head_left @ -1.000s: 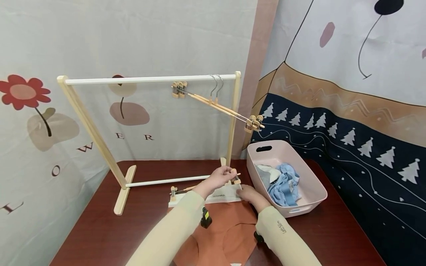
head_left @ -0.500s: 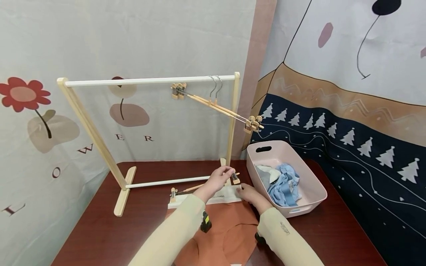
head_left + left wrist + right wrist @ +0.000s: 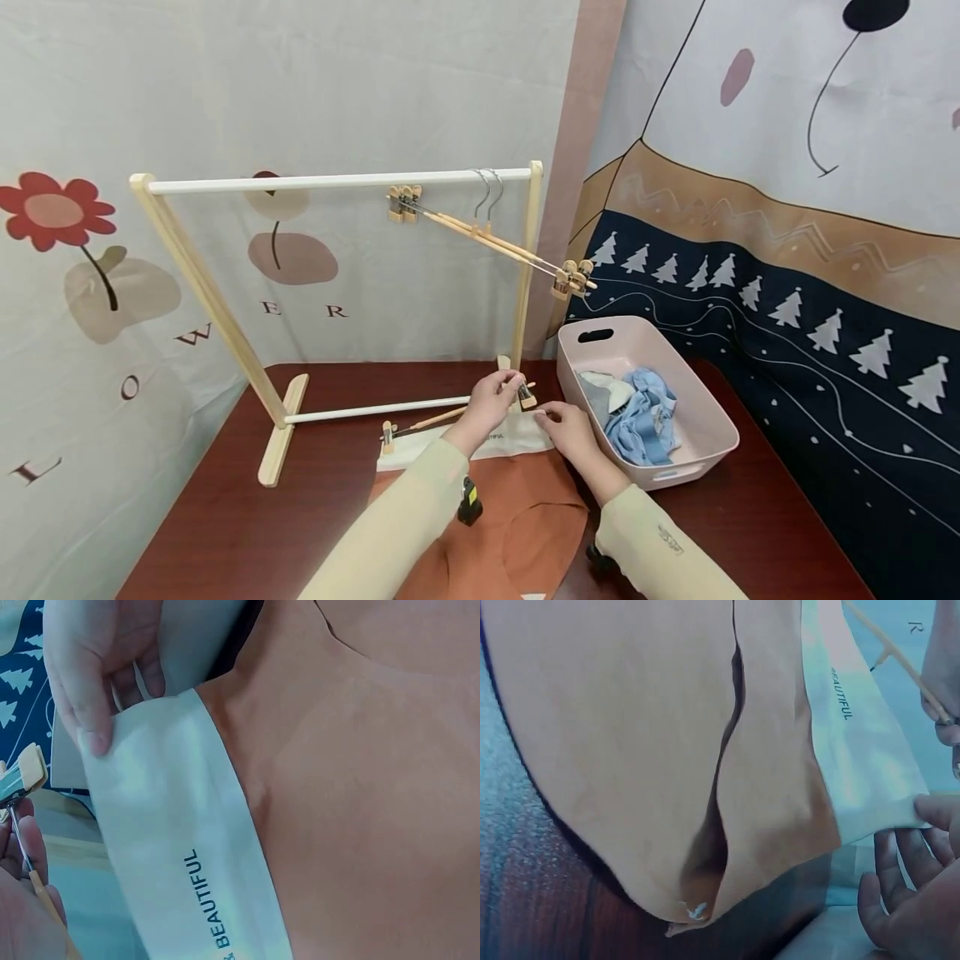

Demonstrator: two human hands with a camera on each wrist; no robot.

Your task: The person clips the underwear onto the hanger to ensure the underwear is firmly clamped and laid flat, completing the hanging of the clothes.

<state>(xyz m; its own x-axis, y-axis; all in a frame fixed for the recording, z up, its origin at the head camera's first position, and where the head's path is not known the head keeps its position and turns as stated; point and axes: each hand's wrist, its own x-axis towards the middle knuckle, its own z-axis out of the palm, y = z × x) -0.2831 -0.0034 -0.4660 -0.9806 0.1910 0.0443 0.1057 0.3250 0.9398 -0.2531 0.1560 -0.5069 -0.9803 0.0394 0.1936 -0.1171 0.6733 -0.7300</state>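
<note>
Orange-brown underpants (image 3: 517, 492) with a white waistband (image 3: 165, 802) printed "BEAUTIFUL" lie on the table, below a clip hanger (image 3: 438, 419). At the hanger's left end, a wooden clip (image 3: 388, 437) is on the waistband. My left hand (image 3: 489, 408) holds the hanger's right end by its clip (image 3: 527, 395), which stands apart from the cloth. My right hand (image 3: 572, 433) pinches the waistband's right corner between thumb and fingers, as the right wrist view also shows. In the left wrist view, the clip's wooden pads (image 3: 32, 766) face the waistband edge.
A wooden rack (image 3: 337, 181) with a white rail stands behind my hands. Two more clip hangers (image 3: 480, 236) hang from its right end. On the right stands a pink basket (image 3: 701, 400) holding blue, grey and white clothes (image 3: 645, 417).
My left hand has drawn the hanger's right clip slightly back and up, away from the waistband. My right hand has lifted the waistband's corner a little.
</note>
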